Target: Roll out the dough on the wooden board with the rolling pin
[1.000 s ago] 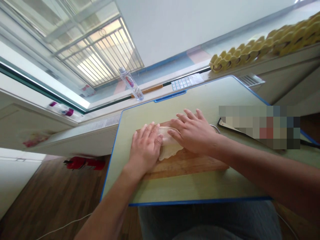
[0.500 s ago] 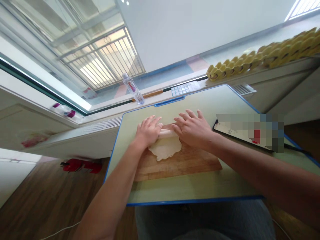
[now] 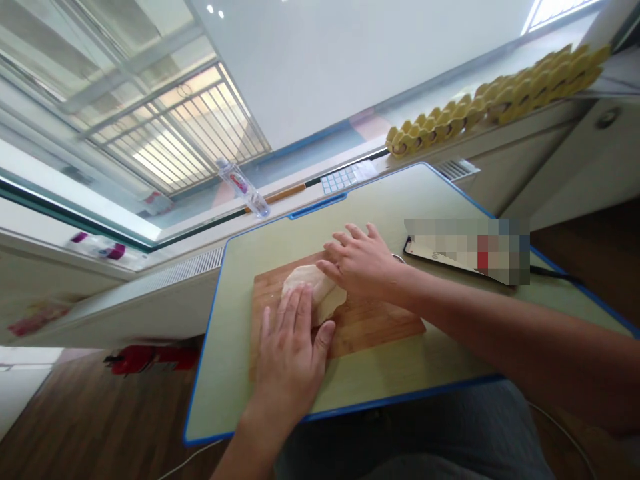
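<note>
A flattened piece of pale dough [image 3: 327,297] lies on a wooden cutting board [image 3: 373,327], partly covered by my hands. My left hand [image 3: 290,350] is laid flat, fingers stretched forward onto the dough's near left part and the thumb apart at its near edge. On the other side, my right hand [image 3: 363,263] reaches over the right end of the dough with spread fingers, its thumb at the dough's upper edge. Whether anything lies beneath the right palm is hidden.
The board rests on a small blue-edged table [image 3: 235,393]. A phone [image 3: 450,260], partly blurred out, is at the right. A plastic bottle [image 3: 243,187] and yellow egg trays [image 3: 480,110] are along the window sill. A fire extinguisher [image 3: 150,359] is on the floor.
My left hand has moved from the dough's far left end back toward me and now lies flat on its near part. My right hand stays by the right end. The head view has shifted.
</note>
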### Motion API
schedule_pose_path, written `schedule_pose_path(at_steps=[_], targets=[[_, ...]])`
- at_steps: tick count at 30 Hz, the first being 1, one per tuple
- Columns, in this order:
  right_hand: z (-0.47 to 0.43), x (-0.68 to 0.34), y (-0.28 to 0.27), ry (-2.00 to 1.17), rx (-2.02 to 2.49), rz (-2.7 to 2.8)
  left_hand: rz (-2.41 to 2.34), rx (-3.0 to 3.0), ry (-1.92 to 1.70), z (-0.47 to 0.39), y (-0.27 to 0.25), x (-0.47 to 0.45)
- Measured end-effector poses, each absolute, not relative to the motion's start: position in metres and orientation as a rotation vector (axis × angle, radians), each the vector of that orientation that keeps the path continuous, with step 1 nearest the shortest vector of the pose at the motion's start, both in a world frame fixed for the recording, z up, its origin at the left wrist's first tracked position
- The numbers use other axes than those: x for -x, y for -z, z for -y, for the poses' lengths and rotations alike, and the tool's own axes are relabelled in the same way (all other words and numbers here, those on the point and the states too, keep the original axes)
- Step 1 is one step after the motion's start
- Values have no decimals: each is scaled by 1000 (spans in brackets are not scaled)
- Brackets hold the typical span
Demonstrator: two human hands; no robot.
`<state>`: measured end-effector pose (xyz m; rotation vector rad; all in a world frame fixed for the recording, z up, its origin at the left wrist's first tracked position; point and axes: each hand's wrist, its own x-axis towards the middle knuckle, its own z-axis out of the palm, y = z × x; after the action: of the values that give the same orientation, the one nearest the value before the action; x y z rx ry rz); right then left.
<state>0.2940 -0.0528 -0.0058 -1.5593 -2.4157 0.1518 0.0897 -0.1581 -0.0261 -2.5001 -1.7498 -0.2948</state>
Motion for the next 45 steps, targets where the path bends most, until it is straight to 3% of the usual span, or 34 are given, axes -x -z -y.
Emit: schedule_pose_path(at_steps=[7,13,17,21,28,40,45], targets=[[50,-295,8,-85,1533,2388,2004,2421,221,86,13,-75],[50,-298,8,-142,1331,2456,2110,2383,390,37,16,-67],[49,-297,7,-167,1171,2545,2133,2403,565,34,24,-49],[44,-295,12,-168,1413,2454,2198,2373,891,40,29,-27],[41,-295,17,-55,1598,2317,1997,2689,563,64,19,-47],[43,-294,17,-83,1618,2321,2386,2639,1026,57,1,-67],[44,-294,16,-105,1611,2303,2554,2829,1011,62,-9,-68]])
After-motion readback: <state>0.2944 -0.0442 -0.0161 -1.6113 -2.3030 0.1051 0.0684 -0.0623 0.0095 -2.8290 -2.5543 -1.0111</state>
